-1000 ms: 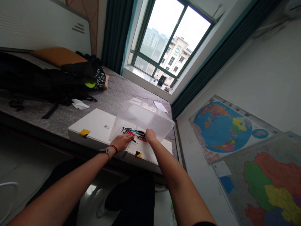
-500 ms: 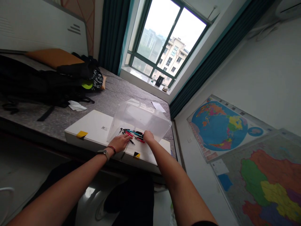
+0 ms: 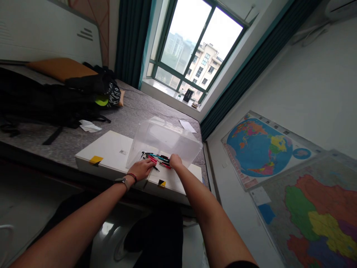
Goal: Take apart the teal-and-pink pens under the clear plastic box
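Note:
Several pens (image 3: 160,158), red, teal and black, lie in a loose pile in front of a clear plastic box (image 3: 167,138) tipped on its side. Beneath them are white boxes (image 3: 107,149) with yellow and black tabs. My left hand (image 3: 141,169), with a watch and a red band at the wrist, reaches onto the left end of the pile; its fingertips touch the pens, and whether they grip one is unclear. At the pile's right end is my right hand (image 3: 175,161), curled with its fingers hidden beside the pens.
A grey bed surface (image 3: 134,108) carries black bags (image 3: 55,100), an orange cushion (image 3: 63,69), a crumpled tissue (image 3: 89,126) and a white paper (image 3: 187,125). Wall maps (image 3: 262,149) hang at the right. A window (image 3: 200,52) is behind.
The view has shifted slightly. Both hands stay in nearly the same places at the pens, and the pile looks almost unchanged.

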Tool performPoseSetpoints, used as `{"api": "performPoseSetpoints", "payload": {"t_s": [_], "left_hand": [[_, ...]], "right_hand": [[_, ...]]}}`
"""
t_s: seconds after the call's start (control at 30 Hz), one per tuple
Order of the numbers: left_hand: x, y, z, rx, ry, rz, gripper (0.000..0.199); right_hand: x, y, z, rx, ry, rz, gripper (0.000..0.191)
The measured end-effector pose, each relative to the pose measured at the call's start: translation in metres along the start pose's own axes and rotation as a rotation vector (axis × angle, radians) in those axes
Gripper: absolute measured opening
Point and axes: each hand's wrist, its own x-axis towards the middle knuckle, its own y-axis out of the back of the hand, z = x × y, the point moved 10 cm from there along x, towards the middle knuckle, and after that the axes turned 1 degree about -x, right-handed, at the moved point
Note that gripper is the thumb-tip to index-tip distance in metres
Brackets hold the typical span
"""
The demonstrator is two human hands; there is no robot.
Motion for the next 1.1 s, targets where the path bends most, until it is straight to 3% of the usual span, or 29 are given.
{"api": "performPoseSetpoints", "payload": {"t_s": [0.53,1.1], "left_hand": [[-0.0003,0.0039,-0.0001,-0.091,0.029,0.011,0.034],[-0.0006,0.0014,-0.0018,-0.072,0.025,0.004,0.034]], "right_hand": [[0.0088,-0.0076,0.0021,0.027,-0.013,-0.067,0.035],[0.0014,0.0021,-0.0039,-0.006,0.024,-0.074,0.030]]}}
